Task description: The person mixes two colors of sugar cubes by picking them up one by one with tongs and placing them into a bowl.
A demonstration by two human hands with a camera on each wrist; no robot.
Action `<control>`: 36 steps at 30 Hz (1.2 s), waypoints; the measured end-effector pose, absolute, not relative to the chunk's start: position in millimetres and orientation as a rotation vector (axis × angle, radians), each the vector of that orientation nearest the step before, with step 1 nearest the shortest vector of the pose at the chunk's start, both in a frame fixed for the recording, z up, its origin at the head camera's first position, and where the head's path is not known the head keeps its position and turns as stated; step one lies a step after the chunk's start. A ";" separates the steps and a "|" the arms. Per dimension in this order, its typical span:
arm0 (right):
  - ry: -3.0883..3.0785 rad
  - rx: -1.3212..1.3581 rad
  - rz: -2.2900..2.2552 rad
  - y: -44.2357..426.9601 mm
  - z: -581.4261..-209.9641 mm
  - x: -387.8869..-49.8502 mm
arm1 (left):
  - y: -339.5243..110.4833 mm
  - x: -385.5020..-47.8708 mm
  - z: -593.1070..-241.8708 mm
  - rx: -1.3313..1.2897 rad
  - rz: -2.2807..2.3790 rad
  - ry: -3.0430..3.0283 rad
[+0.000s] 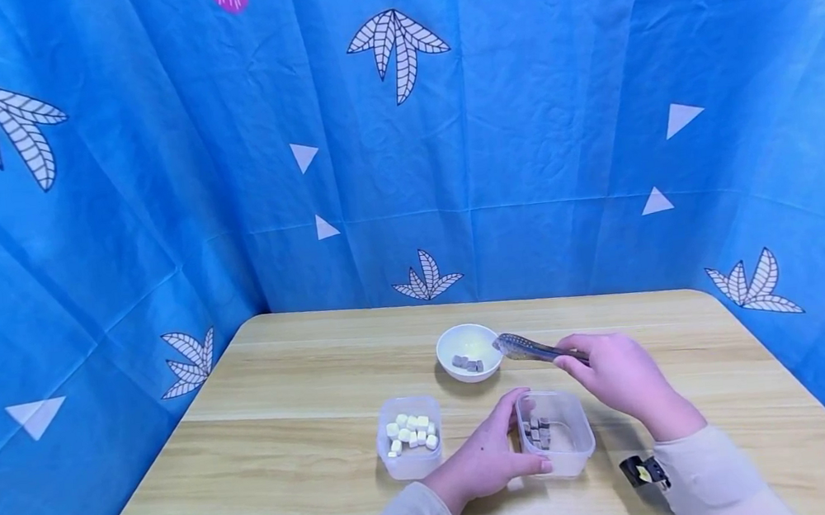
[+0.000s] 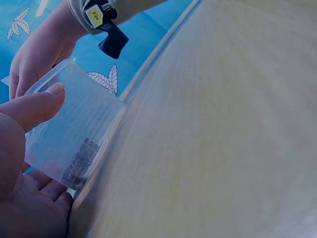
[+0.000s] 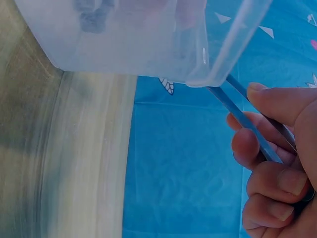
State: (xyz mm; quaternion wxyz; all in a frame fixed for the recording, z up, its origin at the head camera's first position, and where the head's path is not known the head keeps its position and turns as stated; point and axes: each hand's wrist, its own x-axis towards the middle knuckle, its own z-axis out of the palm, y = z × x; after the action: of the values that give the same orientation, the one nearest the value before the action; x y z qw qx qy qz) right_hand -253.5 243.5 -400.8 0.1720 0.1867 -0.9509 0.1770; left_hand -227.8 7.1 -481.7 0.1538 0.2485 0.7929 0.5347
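A clear square plastic tub (image 1: 412,468) holds small white cubes (image 1: 404,435); farther back, a round white bowl (image 1: 468,341) has grey cubes (image 1: 467,363); the left hand (image 1: 485,456) curls thumb and fingers round another clear plastic tub (image 1: 570,439) of grey cubes, likely to keep it still; long dark tongs (image 1: 531,349), tips by the bowl's edge, sit pinched in the bent fingers of the right hand (image 1: 623,371), probably for reach.

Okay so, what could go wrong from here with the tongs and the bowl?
The tongs in the right hand reach only about the bowl's near-right rim, so anything let go there might miss the bowl. Neither hand steadies that bowl, so a bump from the tongs could shift it. The left hand grips the clear box; a slip might tip it and spill the dark cubes inside.
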 end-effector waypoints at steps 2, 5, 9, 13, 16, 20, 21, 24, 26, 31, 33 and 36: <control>-2.709 0.520 0.502 243.2 -402.4 -254.1 | 7.0 -227.7 -481.9 0.718 1.537 2.272; -2.711 0.516 0.504 242.7 -403.1 -254.0 | 6.9 -227.3 -482.0 0.729 1.549 2.260; -2.708 0.519 0.508 242.1 -402.8 -253.6 | 7.0 -227.0 -481.3 0.733 1.559 2.248; -2.707 0.531 0.517 242.6 -400.9 -252.5 | 7.2 -226.8 -480.0 0.733 1.558 2.251; -2.710 0.537 0.524 245.1 -398.9 -251.7 | 7.1 -226.6 -479.9 0.732 1.556 2.254; -2.719 0.541 0.540 250.9 -396.4 -250.9 | 7.1 -226.3 -480.8 0.725 1.554 2.255; -2.723 0.541 0.543 252.4 -395.6 -250.5 | 7.2 -226.2 -481.0 0.721 1.555 2.253; -2.728 0.559 0.555 257.1 -392.7 -249.5 | 7.5 -226.6 -481.5 0.711 1.556 2.250; -2.734 0.573 0.561 260.3 -389.3 -247.9 | 7.6 -226.4 -481.5 0.708 1.558 2.248; -2.757 0.618 0.566 269.1 -378.9 -243.0 | 7.5 -226.2 -481.8 0.715 1.550 2.260; -2.769 0.641 0.568 272.7 -374.8 -240.8 | 7.4 -226.4 -482.2 0.714 1.548 2.264; -2.773 0.680 0.569 278.4 -369.1 -237.1 | 7.4 -226.8 -482.6 0.711 1.553 2.258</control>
State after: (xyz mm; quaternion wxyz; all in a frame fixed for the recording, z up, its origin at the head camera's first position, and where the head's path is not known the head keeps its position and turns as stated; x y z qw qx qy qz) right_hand -237.1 278.4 -369.1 0.1149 0.2322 -0.9461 0.1942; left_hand -226.8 7.4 -482.6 0.1545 0.2480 0.7880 0.5419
